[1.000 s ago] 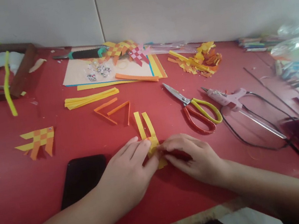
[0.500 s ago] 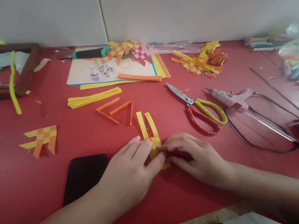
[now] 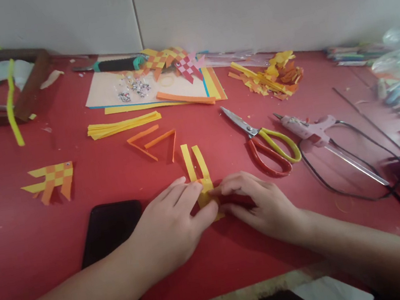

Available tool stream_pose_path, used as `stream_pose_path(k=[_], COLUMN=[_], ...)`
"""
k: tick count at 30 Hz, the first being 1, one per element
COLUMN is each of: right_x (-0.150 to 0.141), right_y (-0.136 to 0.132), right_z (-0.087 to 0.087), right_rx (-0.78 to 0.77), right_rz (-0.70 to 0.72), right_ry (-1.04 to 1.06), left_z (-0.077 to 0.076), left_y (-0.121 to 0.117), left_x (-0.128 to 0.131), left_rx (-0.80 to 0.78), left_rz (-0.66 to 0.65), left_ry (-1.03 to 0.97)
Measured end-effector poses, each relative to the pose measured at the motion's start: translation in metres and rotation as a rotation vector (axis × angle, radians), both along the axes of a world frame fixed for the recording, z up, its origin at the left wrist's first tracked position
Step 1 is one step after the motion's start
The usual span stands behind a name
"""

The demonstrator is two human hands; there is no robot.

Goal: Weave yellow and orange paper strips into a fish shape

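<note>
Between my hands, yellow paper strips [image 3: 199, 162] are folded together, two long ends pointing away from me and a bit of orange showing at the fold. My left hand [image 3: 175, 224] presses on the fold from the left with thumb and fingers. From the right, my right hand [image 3: 259, 206] pinches the strips' edge between thumb and index finger. The fingers hide part of the fold. Just beyond lie two bent orange paper strips [image 3: 161, 139]. A finished woven paper fish [image 3: 54, 179], yellow and orange, lies to the left.
Scissors [image 3: 262, 140] and a pink glue gun [image 3: 309, 128] with its cord lie to the right. A black phone [image 3: 111, 233] is under my left forearm. Behind are yellow strips [image 3: 124, 125], paper sheets [image 3: 101, 94], paper scraps [image 3: 279, 75] and a wooden frame [image 3: 32, 85].
The view has shifted slightly, so everything on the table appears a little higher. Both hands stay on the yellow strips with almost the same grip.
</note>
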State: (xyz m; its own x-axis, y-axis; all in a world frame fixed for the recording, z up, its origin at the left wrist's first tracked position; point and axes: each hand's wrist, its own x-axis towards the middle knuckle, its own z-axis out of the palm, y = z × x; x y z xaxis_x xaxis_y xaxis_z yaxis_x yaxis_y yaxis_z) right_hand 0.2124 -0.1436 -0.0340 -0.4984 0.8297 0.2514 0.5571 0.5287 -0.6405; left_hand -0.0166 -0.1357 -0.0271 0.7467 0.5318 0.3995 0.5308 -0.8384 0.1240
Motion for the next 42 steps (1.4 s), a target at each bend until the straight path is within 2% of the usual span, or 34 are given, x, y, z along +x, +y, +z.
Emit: stream_pose_path(k=[6,13,20,24,31,42], right_x=[0.0001,0.0006,0.0002,-0.0006,-0.0005,-0.0015], right_y=[0.0000,0.0007,0.0001,0.0002,0.0004,0.0007], right_z=[-0.0015,-0.0028,0.0008,0.0006,0.0012,0.0034], right_rx=[-0.010,-0.017,-0.039,-0.060,-0.061,-0.049], right_rz=[-0.009,-0.005,0.003,-0.009,-0.018,-0.019], right_ry=[-0.002,-0.004,0.007,0.005,-0.003,0.002], left_z=[-0.0002,0.0022,0.0017,-0.0007,-0.0041,-0.0014], left_y=[0.0000,0.0004,-0.0009,-0.0020,-0.0037,-0.0042], left_x=[0.0002,0.0014,0.0026,0.0024,0.0012,0.0016], left_rx=[-0.020,0.032,0.116,0.146,0.053,0.057], left_rz=[0.016,-0.019,-0.024,0.014,0.059,0.053], left_ry=[-0.011,-0.038,-0.152,-0.218,-0.078,-0.064])
